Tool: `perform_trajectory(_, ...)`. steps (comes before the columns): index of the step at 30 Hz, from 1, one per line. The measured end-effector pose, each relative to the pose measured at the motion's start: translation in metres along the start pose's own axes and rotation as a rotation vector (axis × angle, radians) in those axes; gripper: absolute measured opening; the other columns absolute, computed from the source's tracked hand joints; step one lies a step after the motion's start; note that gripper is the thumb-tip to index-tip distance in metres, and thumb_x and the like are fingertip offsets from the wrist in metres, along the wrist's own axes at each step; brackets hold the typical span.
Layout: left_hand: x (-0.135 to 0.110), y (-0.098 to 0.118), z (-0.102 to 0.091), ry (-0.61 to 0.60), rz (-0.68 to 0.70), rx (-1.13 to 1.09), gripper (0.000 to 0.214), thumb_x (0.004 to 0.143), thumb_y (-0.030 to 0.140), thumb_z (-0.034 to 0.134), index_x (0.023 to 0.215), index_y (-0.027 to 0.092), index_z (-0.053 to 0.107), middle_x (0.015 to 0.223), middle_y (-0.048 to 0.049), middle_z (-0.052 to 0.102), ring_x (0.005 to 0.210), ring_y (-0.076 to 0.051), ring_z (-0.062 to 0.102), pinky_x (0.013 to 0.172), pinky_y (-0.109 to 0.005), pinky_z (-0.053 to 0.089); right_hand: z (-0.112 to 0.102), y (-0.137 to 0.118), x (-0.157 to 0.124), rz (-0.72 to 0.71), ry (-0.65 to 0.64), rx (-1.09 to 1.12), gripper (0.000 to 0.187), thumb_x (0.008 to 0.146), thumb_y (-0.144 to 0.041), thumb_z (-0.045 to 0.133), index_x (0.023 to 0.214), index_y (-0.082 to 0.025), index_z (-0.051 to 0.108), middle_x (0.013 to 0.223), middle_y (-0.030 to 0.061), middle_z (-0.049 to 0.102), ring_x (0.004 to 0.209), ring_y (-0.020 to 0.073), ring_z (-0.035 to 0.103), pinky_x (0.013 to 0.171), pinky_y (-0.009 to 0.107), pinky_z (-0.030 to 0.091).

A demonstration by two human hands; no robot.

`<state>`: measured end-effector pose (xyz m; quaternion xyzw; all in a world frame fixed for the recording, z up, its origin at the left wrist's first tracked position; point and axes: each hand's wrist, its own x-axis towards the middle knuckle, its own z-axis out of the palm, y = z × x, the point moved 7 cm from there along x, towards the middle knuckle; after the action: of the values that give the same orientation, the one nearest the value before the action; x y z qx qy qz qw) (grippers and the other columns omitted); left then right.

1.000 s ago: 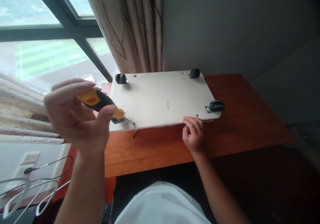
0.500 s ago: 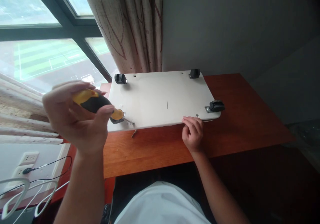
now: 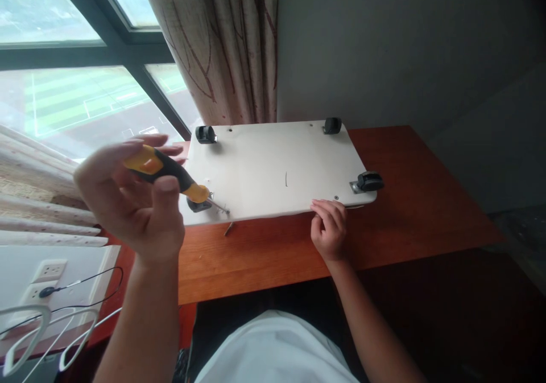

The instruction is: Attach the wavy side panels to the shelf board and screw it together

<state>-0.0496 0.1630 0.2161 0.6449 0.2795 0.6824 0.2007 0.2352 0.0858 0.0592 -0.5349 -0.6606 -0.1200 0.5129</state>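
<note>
My left hand (image 3: 136, 198) holds a yellow and black screwdriver (image 3: 170, 169) between thumb and fingers, with some fingers lifted off the handle. The shaft slants down to the right, its tip at a screw hole (image 3: 227, 211) by the near left corner of a white board (image 3: 268, 161). Beneath the handle's front end a black caster (image 3: 199, 205) is partly hidden. My right hand (image 3: 330, 229) grips the board's near edge, fingertips on top. Three more casters stand at the other corners: far left (image 3: 205, 135), far right (image 3: 332, 125) and near right (image 3: 369, 181).
The board lies on a reddish wooden table (image 3: 264, 258). A small screw-like metal piece (image 3: 229, 229) lies before its near edge. A window (image 3: 63, 104) and curtain (image 3: 222, 47) stand behind. Cables run from a wall socket (image 3: 37, 293) at the lower left.
The screwdriver's handle has turned in my left hand, showing more of its orange patch. My left fingers have spread and the thumb has shifted. The tip and my right hand stay put.
</note>
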Motion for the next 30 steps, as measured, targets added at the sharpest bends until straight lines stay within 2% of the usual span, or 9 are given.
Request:
perform_trajectory(3,0.002,0.008,-0.010,0.110,0.128,0.235,0.048,0.073,0.026,0.090,0.116,0.035,0.069,0.112,-0.0013,0.064,0.108,-0.025,0.068,0.093,-0.049,0.066,0.001,0.000,0.000,0.008,0.000,0.000,0.042,0.082,0.004,0.051,0.109,-0.024,0.066,0.104,0.0046,0.074,0.103,0.0205,0.068,0.097,0.045,0.053)
perform_trajectory(4,0.003,0.006,-0.011,0.118,0.116,0.258,0.048,0.073,0.024,0.090,0.115,0.035,0.070,0.110,-0.0012,0.065,0.105,-0.025,0.069,0.092,-0.051,0.066,0.001,0.000,-0.001,0.009,0.001,0.001,0.042,0.082,0.005,0.051,0.109,-0.024,0.065,0.104,0.0046,0.074,0.103,0.0206,0.067,0.096,0.045,0.053)
perform_trajectory(7,0.002,-0.001,-0.003,0.076,0.058,0.240,0.043,0.083,0.029,0.081,0.123,0.031,0.067,0.108,-0.0034,0.069,0.104,-0.027,0.070,0.087,-0.055,0.066,0.000,0.000,0.000,0.004,0.002,0.006,0.043,0.081,0.005,0.051,0.109,-0.024,0.065,0.104,0.0044,0.074,0.103,0.0205,0.067,0.096,0.044,0.054)
perform_trajectory(10,0.000,-0.004,0.006,0.039,0.057,0.170,0.040,0.093,0.038,0.068,0.131,0.031,0.061,0.120,-0.0049,0.064,0.105,-0.028,0.070,0.078,-0.055,0.067,0.000,-0.001,0.002,0.002,-0.001,0.005,0.042,0.082,0.005,0.050,0.109,-0.024,0.065,0.104,0.0045,0.074,0.103,0.0205,0.067,0.095,0.044,0.054)
perform_trajectory(12,-0.002,-0.004,0.007,0.042,0.059,0.151,0.036,0.096,0.037,0.064,0.131,0.034,0.060,0.122,-0.0039,0.061,0.101,-0.026,0.071,0.082,-0.056,0.065,-0.001,-0.001,0.002,0.000,-0.004,-0.001,0.042,0.082,0.004,0.050,0.109,-0.024,0.065,0.103,0.0046,0.074,0.102,0.0209,0.068,0.094,0.044,0.054)
perform_trajectory(18,-0.001,0.009,-0.005,0.153,0.165,0.274,0.056,0.068,0.023,0.092,0.117,0.038,0.069,0.119,-0.0006,0.062,0.116,-0.030,0.064,0.106,-0.056,0.058,0.000,0.000,0.001,0.009,-0.009,0.007,0.042,0.082,0.004,0.051,0.110,-0.024,0.065,0.105,0.0043,0.074,0.104,0.0205,0.067,0.096,0.044,0.054)
perform_trajectory(25,-0.001,0.005,0.007,0.036,0.050,0.175,0.037,0.094,0.030,0.066,0.130,0.034,0.063,0.118,-0.0040,0.064,0.096,-0.026,0.072,0.079,-0.050,0.069,0.000,0.000,0.000,0.013,-0.017,0.004,0.041,0.083,0.003,0.050,0.109,-0.024,0.066,0.104,0.0046,0.074,0.103,0.0208,0.068,0.096,0.045,0.054)
perform_trajectory(28,-0.001,0.006,0.009,0.011,0.073,0.148,0.038,0.094,0.029,0.067,0.131,0.038,0.060,0.136,0.0007,0.051,0.099,-0.024,0.072,0.081,-0.048,0.069,0.001,0.001,-0.001,0.016,-0.019,0.006,0.041,0.083,0.003,0.050,0.109,-0.024,0.066,0.106,0.0044,0.074,0.103,0.0202,0.068,0.097,0.045,0.054)
perform_trajectory(30,0.000,0.003,0.008,-0.004,0.089,0.131,0.034,0.094,0.029,0.068,0.126,0.039,0.061,0.134,0.0020,0.051,0.099,-0.022,0.072,0.083,-0.047,0.068,0.001,0.002,-0.001,0.017,-0.011,0.011,0.042,0.082,0.004,0.050,0.110,-0.024,0.066,0.105,0.0044,0.074,0.104,0.0203,0.068,0.096,0.045,0.054)
